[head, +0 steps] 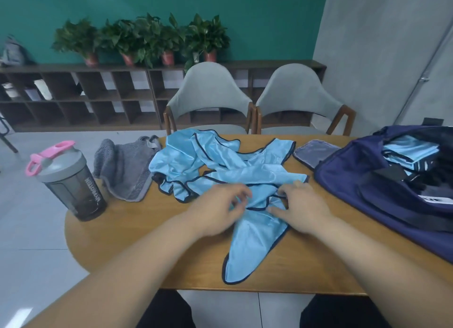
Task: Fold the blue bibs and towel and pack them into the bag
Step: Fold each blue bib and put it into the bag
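Observation:
A heap of light blue bibs [220,163] with dark trim lies crumpled in the middle of the wooden table [137,249]. One bib [255,237] stretches from the heap toward the near edge. My left hand [220,208] has its fingers curled on this bib's bunched upper part, and my right hand [299,205] pinches the dark trim beside it. A grey towel [125,168] lies rumpled left of the heap. The navy bag [372,185] sits open at the right with folded blue bibs [409,153] inside.
A grey shaker bottle with a pink lid [68,180] stands near the table's left edge. A phone [313,151] lies between the heap and the bag. Two grey chairs [210,99] stand behind the table. A low shelf with potted plants [147,38] lines the back wall.

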### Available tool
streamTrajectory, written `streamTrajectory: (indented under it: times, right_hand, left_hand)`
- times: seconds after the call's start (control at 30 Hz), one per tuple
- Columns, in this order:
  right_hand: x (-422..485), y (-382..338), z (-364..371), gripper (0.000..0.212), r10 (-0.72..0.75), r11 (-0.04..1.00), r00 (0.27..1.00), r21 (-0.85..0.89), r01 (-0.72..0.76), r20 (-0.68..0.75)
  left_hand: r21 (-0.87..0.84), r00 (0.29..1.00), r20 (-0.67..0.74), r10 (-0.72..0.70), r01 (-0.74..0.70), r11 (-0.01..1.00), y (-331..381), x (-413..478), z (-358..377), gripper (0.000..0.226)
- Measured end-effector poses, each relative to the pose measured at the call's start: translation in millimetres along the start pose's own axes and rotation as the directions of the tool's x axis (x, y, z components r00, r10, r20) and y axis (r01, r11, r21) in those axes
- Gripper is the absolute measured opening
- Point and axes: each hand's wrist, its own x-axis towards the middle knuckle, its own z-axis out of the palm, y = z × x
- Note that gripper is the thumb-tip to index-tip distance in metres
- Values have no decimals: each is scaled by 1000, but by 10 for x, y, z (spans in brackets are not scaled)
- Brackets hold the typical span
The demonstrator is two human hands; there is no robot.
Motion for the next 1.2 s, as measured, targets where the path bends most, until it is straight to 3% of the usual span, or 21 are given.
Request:
streamTrajectory:
  times: [0.07, 0.17, 0.33, 0.43, 0.53, 0.6, 0.67, 0.73, 0.8, 0.87, 1.03, 1.2]
  right_hand:
    - [7, 11, -12, 30, -2, 999, 998, 45, -1, 69]
    - [-2, 34, -166, 27, -47, 996, 996, 76, 53, -73]
    - [38, 14, -558, 27, 47, 953, 906, 291, 85, -420]
    - [27, -189, -722, 21, 147, 846, 853, 511, 154, -501]
    - [-22, -446, -715, 22, 27, 772, 901, 582, 256, -432]
    - [-61, -564, -639, 23, -95, 738, 922, 594, 319, -376]
    - [-100, -610, -536, 29, -110, 708, 931, 630, 320, -349]
    - [-187, -572, -386, 46, -93, 716, 965, 656, 236, -246]
    - [-301, -469, -162, 67, -164, 837, 986, 524, 154, -29]
    - [-434, -391, 70, 71, -250, 934, 962, 290, 209, 111]
    - [-463, -322, 233, 28, -252, 955, 967, 156, 254, -27]
    - [-266, -47, -78, 26, -6, 992, 984, 124, 29, -181]
  left_hand:
    - [268, 981, 187, -41, -10, 963, -65, 1, 143, 51]
    - [419, 977, 168, -131, 50, 907, -247, 23, 145, 62]
    - [336, 973, 90, -213, 171, 926, -361, 86, -58, 90]
    - [188, 996, -50, -73, 81, 979, -243, 101, -81, 99]
    - [-27, 991, -136, -7, 3, 1000, 56, 142, 11, 90]
    - [-147, 977, -212, -34, 3, 989, 170, 177, 78, 64]
    - [-246, 933, -341, -114, 29, 969, 160, 189, 68, 30]
    - [-386, 861, -445, -247, 64, 920, 83, 179, 1, 20]
    - [-542, 787, -498, -365, 47, 839, 5, 161, -96, 19]
    - [-619, 736, -513, -441, 39, 785, -49, 125, -184, 22]
    - [-585, 672, -567, -477, 80, 807, -217, -27, -222, 25]
    - [-547, 653, -572, -497, 147, 824, -397, -136, -211, 27]
